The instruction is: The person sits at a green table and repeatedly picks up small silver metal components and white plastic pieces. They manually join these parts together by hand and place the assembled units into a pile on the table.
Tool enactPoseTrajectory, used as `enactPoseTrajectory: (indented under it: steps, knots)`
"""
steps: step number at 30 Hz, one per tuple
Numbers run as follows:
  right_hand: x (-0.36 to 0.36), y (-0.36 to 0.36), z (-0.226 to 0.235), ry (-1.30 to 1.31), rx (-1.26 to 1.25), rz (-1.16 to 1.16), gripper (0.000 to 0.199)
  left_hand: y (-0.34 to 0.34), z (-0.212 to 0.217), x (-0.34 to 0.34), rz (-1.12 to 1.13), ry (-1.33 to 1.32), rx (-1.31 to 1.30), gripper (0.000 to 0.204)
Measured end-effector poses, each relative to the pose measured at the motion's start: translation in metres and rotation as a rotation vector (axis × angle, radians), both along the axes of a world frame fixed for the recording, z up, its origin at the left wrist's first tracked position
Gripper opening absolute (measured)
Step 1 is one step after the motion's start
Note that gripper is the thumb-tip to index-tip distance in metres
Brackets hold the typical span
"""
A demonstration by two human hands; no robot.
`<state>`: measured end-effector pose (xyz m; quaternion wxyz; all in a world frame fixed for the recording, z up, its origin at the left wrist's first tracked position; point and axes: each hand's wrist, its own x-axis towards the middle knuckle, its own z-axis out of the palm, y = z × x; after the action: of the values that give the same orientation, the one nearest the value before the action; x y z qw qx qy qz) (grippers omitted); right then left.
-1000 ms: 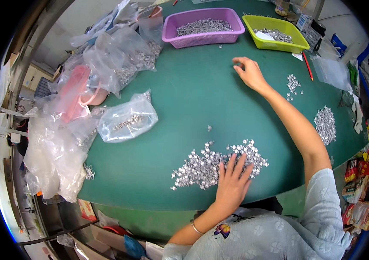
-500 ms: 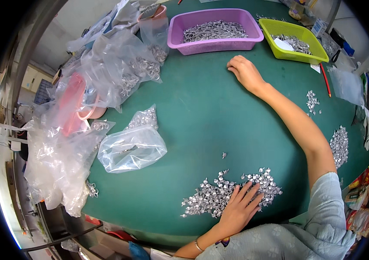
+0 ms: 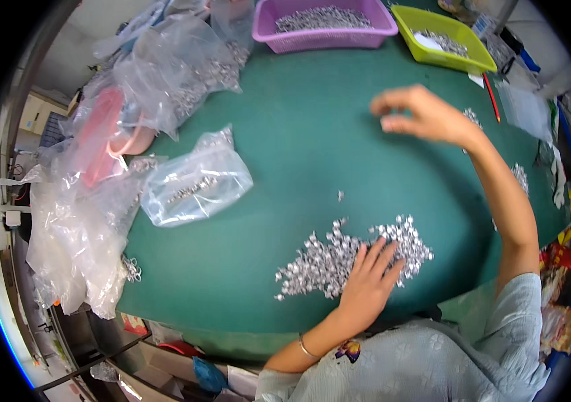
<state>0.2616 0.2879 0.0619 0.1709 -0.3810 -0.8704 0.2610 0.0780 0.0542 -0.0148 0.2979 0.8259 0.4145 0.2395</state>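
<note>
Silvery parts [image 3: 339,258] under flat, released left hand [image 3: 369,285]; right hand [image 3: 419,115] raised, fingertips pinched.

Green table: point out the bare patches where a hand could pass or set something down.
Free: the table middle, between clear bag, purple bin and raised right hand. Also below the bag, left of the silver pile. Crowded: left edge bags, left hand on pile.

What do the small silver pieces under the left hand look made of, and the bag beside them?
The small silver pieces look like bright metal: they glint white and shiny, though too small to be sure. The bag looks like thin clear plastic film: see-through, crinkled, with glossy highlights. The left hand rests on the pile.
</note>
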Motion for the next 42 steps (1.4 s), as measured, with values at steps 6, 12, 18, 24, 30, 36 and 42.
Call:
enactPoseTrajectory:
  steps: [6,12,18,24,30,36,42]
  knots:
    - [0.026,-0.170,-0.015,-0.112,-0.165,0.116,0.043,-0.009,0.009,0.003,0.048,0.122,0.068,0.033]
    - [0.029,-0.235,-0.051,-0.017,0.069,-0.159,0.026,-0.017,0.012,-0.012,0.222,0.216,0.092,0.030]
    - [0.040,-0.211,-0.050,0.262,0.028,-0.345,0.014,-0.019,0.021,-0.018,0.311,0.198,0.106,0.024]
    - [0.016,-0.155,-0.064,0.051,0.169,-0.110,0.013,0.001,0.040,-0.016,0.282,0.134,0.169,0.025]
    - [0.017,-0.172,-0.046,0.354,-0.245,-0.302,0.008,-0.015,0.032,-0.003,0.286,-0.146,0.008,0.030]
    - [-0.001,-0.243,-0.047,1.019,-0.750,-0.480,0.007,-0.037,0.025,0.026,0.276,-0.947,-0.543,0.040]
    - [-0.008,-0.262,-0.042,0.834,-0.334,-0.504,0.008,-0.043,0.026,0.031,0.349,-1.097,-0.665,0.029]
